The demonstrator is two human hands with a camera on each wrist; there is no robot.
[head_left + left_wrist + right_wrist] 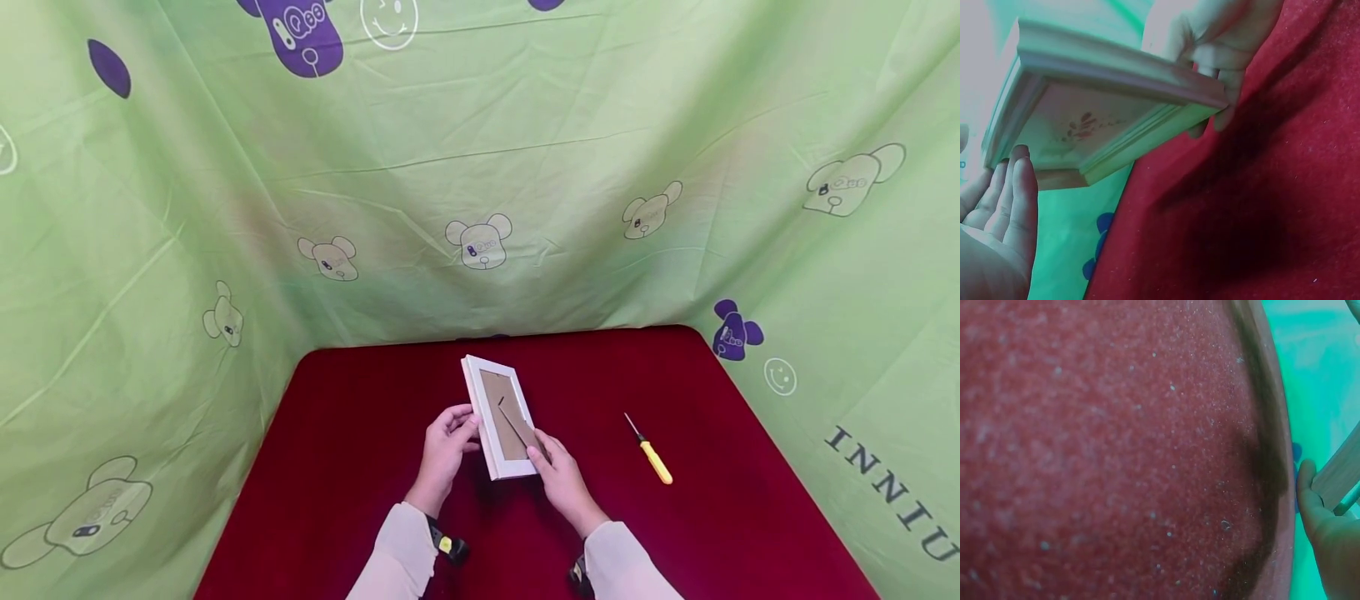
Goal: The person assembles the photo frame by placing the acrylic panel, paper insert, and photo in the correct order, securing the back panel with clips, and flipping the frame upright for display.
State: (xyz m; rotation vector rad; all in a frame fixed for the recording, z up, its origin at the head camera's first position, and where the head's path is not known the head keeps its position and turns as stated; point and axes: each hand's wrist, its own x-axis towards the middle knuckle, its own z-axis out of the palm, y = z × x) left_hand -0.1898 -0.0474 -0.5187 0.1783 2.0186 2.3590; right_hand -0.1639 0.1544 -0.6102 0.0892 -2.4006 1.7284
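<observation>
A white picture frame point(488, 442) is held tilted above the table, its brown backing board point(495, 387) and fold-out stand point(529, 433) facing up towards the head camera. My left hand point(444, 454) holds the frame's left edge, thumb on the edge and fingers behind. At the lower right corner, my right hand point(562, 482) grips the frame, with the thumb on the back near the stand. From below, the left wrist view shows the frame's front point(1104, 69) with a reddish leafy print point(1082, 127). Only part of the right hand point(1335, 550) appears in the right wrist view.
A screwdriver point(656, 461) with a yellow handle lies on the red tabletop point(360, 417), right of the hands. Green printed cloth point(480, 167) hangs behind the table and along both sides.
</observation>
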